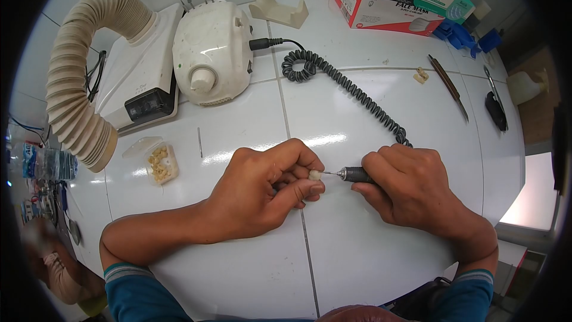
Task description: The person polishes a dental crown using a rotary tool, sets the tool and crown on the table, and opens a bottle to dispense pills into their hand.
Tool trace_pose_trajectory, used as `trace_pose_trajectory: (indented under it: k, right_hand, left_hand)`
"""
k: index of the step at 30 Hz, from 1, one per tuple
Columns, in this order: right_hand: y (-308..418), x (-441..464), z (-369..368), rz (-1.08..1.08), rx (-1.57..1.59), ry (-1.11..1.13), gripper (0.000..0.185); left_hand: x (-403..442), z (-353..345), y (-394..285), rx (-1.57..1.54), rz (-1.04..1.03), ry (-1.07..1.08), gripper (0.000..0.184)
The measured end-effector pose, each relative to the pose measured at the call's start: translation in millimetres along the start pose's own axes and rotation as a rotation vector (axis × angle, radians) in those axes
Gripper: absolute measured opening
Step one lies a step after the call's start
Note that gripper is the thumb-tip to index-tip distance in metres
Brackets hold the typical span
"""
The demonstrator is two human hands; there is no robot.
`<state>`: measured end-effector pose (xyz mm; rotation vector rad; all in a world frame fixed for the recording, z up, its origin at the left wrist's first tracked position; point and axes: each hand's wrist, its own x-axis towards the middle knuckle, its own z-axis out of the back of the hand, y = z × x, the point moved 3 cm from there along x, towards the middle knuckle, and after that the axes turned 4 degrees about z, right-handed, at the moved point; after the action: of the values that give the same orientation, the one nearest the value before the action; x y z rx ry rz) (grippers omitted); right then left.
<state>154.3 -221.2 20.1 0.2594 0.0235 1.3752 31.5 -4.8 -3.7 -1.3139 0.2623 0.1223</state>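
Near the middle of the white table, my left hand [262, 188] pinches a small whitish piece [315, 175] between thumb and forefinger. My right hand [411, 185] is wrapped round a dark rotary handpiece [356, 175], whose thin metal bit points left and meets the piece or lies very close to it. A coiled black cord [363, 98] runs from the handpiece up to a white control unit [211, 53] with a round knob. Left of my left hand lies an open clear box [162, 165] of small yellowish pieces, with a thin metal rod [200, 142] beside it.
A ribbed hose [65, 83] arches from a white machine [143, 77] at the upper left. Mask boxes [387, 9] and a blue object [456, 36] stand at the back right. Pointed tools [448, 86] lie at the right. Another person [62, 271] is at the lower left edge.
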Motion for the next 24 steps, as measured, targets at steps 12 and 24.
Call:
trace_pose_trajectory:
  k: [12, 24]
  right_hand:
    - [1.1, 0.4, 1.5, 0.01, -0.006, 0.021, 0.031]
    - [0.4, -0.2, -0.6, -0.005, 0.002, 0.008, 0.031]
  left_hand:
    - [-0.1, 0.0, -1.0, 0.02, -0.014, -0.017, 0.019]
    - [-1.1, 0.9, -3.7, 0.088, -0.124, -0.085, 0.02]
